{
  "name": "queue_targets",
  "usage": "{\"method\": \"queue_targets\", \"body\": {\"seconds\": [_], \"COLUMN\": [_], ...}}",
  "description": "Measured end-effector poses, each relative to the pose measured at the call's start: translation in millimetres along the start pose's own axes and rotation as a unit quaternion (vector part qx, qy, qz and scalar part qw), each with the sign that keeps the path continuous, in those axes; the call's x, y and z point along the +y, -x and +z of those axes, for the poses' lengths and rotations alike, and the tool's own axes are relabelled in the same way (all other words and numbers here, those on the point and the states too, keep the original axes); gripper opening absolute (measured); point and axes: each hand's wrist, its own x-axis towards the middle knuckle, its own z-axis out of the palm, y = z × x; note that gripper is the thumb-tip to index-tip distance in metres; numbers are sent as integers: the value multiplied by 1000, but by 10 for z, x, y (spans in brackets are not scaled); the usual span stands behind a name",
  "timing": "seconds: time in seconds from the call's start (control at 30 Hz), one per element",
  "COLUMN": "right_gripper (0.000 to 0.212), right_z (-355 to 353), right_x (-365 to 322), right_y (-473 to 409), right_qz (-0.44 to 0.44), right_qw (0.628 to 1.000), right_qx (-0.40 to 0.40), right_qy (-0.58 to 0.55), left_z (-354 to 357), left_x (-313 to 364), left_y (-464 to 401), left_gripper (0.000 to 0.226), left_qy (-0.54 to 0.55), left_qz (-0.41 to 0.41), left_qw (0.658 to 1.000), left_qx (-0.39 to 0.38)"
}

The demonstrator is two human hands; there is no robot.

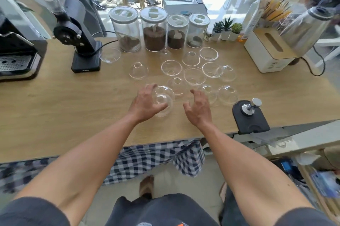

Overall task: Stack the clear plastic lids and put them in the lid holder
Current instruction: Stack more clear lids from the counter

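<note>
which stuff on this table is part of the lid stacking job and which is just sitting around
In the job:
- held lids, gripped by the left hand
- loose lids spread on the table
- right hand, open, holding nothing

Just lying about:
- jars
- grinder
- tamper
- small plants
- tissue box

No lid holder is clearly visible.

The table (55,115) is pale matt wood grain. The dome lids (228,95) on it are clear glossy plastic. The tamper (251,106) is shiny metal on a matt black mat (253,122), and a checked cloth (158,157) hangs below.
</note>
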Motion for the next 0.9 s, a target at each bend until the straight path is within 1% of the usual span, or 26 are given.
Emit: {"method": "queue_targets", "body": {"seconds": [0.13,0.27,0.4,0.5,0.57,0.63,0.77,0.9], "right_gripper": [49,52,72,84,84,82,75,80], "right_z": [-144,-237,-269,-255,-233,-207,-158,-124], "right_x": [242,395,495,544,564,580,602,617], "right_y": [-49,-105,-225,-340,-392,-403,-337,-253], "right_qz": [24,50,76,82,78,77,70,60], "right_qw": [999,996,992,990,989,987,986,992], "right_qx": [35,48,32,5,-8,-12,0,0], "right_qy": [32,60,97,114,124,141,154,113], "left_z": [158,261,261,247,270,320,447,616], "left_x": [58,51,135,233,285,347,474,496], "left_y": [82,144,39,-262,-515,-744,-1017,-1088], "left_gripper": [94,94,101,90,81,79,83,91], "left_qy": [-25,-32,-16,-12,-34,-77,-155,-188], "left_qz": [-10,-27,-32,-45,-49,-57,-79,-80], "left_qw": [1000,999,999,998,998,995,984,978], "left_qx": [-12,-14,21,44,32,9,-30,-43]}}
